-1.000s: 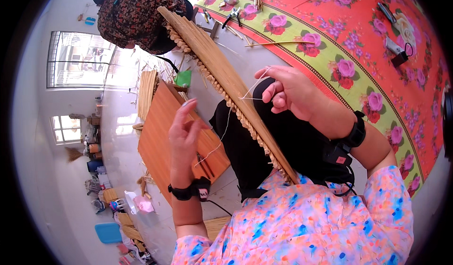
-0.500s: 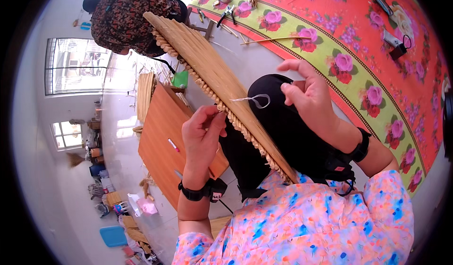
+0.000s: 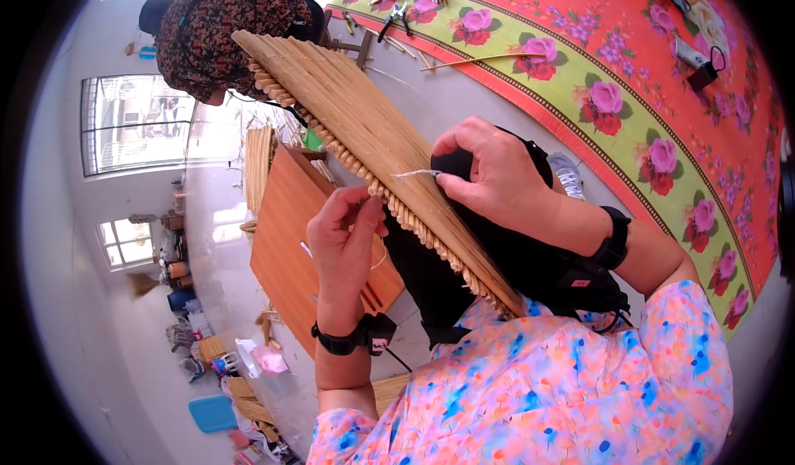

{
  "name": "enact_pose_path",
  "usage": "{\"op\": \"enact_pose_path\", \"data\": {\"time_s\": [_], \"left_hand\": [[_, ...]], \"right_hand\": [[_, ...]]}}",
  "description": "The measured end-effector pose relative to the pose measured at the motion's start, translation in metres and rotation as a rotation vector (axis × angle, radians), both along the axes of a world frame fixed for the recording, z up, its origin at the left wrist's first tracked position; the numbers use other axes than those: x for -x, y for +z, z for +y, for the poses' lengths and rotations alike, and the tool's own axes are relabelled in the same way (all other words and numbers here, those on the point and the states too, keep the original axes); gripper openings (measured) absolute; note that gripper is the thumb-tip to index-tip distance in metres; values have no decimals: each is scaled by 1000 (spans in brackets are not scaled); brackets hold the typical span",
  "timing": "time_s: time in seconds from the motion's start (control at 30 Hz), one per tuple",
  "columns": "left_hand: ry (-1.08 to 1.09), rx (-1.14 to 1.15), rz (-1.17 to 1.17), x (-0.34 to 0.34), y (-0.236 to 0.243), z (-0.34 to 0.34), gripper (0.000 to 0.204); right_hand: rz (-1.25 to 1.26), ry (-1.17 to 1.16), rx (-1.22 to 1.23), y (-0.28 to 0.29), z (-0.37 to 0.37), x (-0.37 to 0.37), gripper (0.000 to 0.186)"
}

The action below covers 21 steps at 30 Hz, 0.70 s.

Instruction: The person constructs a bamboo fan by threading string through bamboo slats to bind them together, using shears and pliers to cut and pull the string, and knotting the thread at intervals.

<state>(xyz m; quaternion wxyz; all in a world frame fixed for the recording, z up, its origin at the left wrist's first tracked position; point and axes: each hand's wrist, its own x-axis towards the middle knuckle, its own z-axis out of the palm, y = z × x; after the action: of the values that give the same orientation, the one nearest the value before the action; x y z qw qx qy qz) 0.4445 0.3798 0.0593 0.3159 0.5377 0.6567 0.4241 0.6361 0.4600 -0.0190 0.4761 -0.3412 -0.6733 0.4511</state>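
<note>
A long bundle of pale split-bamboo-like strips (image 3: pixel 348 105) slants across my lap, its stepped row of strip ends along the left edge. At that edge my left hand (image 3: pixel 344 233) is closed, thumb and forefinger pinched against the strip ends; what lies between them is hidden. A thin thread hangs below those fingers. My right hand (image 3: pixel 501 175) is closed in a pinch on a white string (image 3: pixel 414 172), which runs over the face of the strips. Its fingertips are just right of the bundle, above my dark-clad knee.
Left of my legs stands a brown wooden table (image 3: pixel 290 233). A red and green flowered cloth (image 3: pixel 613 109) spreads at the right, with pliers (image 3: pixel 395 23) near its edge. Another person (image 3: pixel 228 34) bends over at the far left. Bags and boxes line the left wall.
My right hand has moved left and down, and its open fingers have closed on the string's loop. My left hand keeps its pinch at the strip ends.
</note>
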Motion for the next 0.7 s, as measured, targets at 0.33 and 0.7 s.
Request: {"op": "enact_pose_path", "data": {"time_s": [0.33, 0.7], "left_hand": [[-4, 3, 9, 1, 1, 0, 4], [-16, 5, -17, 4, -4, 0, 3]], "right_hand": [[23, 175, 125, -8, -3, -6, 9], [1433, 1214, 1046, -4, 9, -28, 13]]}}
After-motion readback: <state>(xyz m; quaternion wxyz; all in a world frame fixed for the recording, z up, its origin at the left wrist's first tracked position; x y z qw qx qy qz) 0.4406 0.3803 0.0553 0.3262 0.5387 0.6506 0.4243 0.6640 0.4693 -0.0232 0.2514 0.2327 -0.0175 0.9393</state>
